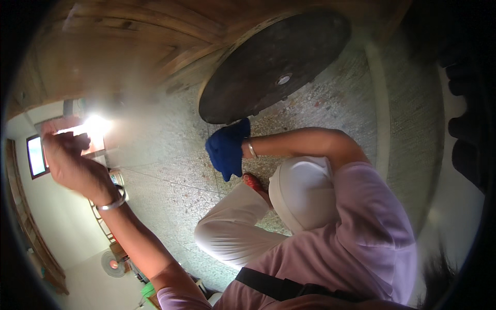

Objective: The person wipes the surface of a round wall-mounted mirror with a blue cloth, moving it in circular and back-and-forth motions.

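My left hand [77,166], with a metal bangle at the wrist, is raised at the far left in front of a bright window. Its fingers look curled, but blur and glare hide whether they hold anything. My right hand is covered by a dark blue cloth [228,149] that it grips; only the wrist with a metal bangle shows. The cloth is close to the lower edge of a large dark round disc [267,73] with a small light spot on it. The disc stands tilted by wooden furniture. Whether cloth and disc touch, I cannot tell.
Brown wooden furniture [147,35] fills the top. Beneath is a speckled stone floor [166,201], with my bent knees in light trousers and a red shoe [252,181]. A fan [113,264], a green item [148,290] and a window [37,155] are at the left. Dark shapes line the right rim.
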`<state>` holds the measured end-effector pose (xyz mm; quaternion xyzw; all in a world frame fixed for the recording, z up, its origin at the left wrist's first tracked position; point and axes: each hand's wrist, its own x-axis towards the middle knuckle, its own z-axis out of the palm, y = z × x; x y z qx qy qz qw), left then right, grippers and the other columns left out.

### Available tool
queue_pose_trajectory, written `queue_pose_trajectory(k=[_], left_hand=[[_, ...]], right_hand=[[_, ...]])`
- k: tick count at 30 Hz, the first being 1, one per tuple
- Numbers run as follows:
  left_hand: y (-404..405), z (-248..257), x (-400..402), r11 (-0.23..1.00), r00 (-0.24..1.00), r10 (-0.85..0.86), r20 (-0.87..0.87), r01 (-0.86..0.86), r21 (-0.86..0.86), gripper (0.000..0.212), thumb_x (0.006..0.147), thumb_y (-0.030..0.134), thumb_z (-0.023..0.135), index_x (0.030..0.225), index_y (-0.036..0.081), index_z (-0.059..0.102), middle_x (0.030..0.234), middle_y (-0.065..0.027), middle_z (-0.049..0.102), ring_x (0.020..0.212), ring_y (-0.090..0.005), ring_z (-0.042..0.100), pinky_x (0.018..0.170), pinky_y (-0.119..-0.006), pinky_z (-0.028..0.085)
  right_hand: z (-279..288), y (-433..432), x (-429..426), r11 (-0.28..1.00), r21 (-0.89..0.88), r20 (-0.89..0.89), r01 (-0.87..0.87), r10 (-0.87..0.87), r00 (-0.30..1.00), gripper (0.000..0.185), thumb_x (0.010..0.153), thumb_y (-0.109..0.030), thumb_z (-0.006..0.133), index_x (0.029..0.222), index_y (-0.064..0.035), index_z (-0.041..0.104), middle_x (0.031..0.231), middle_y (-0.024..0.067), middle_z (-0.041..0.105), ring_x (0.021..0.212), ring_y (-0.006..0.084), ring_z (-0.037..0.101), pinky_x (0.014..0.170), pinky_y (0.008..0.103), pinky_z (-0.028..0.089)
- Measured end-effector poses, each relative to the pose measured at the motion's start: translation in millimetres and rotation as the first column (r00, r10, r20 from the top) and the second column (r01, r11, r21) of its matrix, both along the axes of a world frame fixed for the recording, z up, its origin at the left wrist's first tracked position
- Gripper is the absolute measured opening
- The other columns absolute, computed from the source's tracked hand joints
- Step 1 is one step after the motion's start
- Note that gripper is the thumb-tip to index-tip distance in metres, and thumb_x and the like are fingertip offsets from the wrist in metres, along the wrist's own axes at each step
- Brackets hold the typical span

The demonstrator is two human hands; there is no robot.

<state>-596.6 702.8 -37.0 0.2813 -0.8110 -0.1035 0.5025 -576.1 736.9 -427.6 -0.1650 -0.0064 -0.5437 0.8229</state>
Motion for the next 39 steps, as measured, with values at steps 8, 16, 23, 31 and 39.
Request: queue_pose_trajectory(k=[8,16,23,31,39], left_hand=[[-5.5,-6.5,0.4,0.974,0.99,-0.075,-0.123,0.099,0.206,0.032,0.09,0.027,0.054,0.068,0.003,0.055,0.061,0.0049,0.046,0.053,-0.0033,0.037,0.048,-0.019,0.031],[-15.0,-9.3,3.2,0.997,0.998,-0.052,0.03,0.05,0.055,0.035,0.092,0.032,0.049,0.081,0.001,0.06,0.061,0.0027,0.042,0.056,-0.0051,0.034,0.052,-0.019,0.03],[-36.4,-22.5,14.1,0.998,0.979,0.036,0.201,-0.023,-0.065,0.028,0.091,0.024,0.05,0.113,0.01,0.058,0.072,-0.0007,0.05,0.063,-0.0068,0.045,0.062,-0.019,0.039],[-28.9,-13.7,3.1,0.991,0.999,0.015,0.033,-0.01,-0.132,0.049,0.087,0.04,0.049,0.065,-0.004,0.055,0.066,-0.0237,0.057,0.06,-0.0411,0.052,0.059,-0.049,0.039],[-25.8,-14.0,-3.0,0.99,1.0,0.012,0.007,-0.011,-0.144,0.049,0.088,0.039,0.047,0.066,-0.004,0.056,0.067,-0.023,0.058,0.062,-0.041,0.053,0.061,-0.049,0.041]], right_hand=[[98.7,9.5,-70.4,0.832,-0.484,-0.536,0.271,-0.527,0.66,0.019,0.085,-0.02,0.051,0.089,-0.0035,0.059,0.087,0.0153,0.06,0.078,0.0271,0.059,0.074,0.042,0.049],[119.0,69.7,-153.3,0.394,-0.916,-0.344,-0.073,-0.867,-0.36,0.022,0.085,-0.02,0.051,0.1,-0.0079,0.059,0.1,0.0113,0.06,0.089,0.0245,0.058,0.08,0.0387,0.046],[198.3,104.8,-210.5,0.362,-0.875,0.007,-0.323,-0.655,-0.755,0.025,0.083,-0.019,0.05,0.103,-0.0097,0.061,0.104,0.0085,0.062,0.092,0.024,0.059,0.082,0.0373,0.045],[260.0,176.7,-220.7,-0.002,-0.996,-0.083,0.093,-0.423,-0.902,0.015,0.078,-0.016,0.05,0.066,-0.0077,0.053,0.065,0.0114,0.052,0.063,0.0306,0.05,0.058,0.0377,0.041],[244.1,152.2,-212.5,-0.103,-0.891,-0.326,0.441,-0.53,-0.783,0.015,0.079,-0.021,0.047,0.075,-0.0078,0.052,0.075,0.0118,0.05,0.071,0.03,0.049,0.063,0.0373,0.039]])
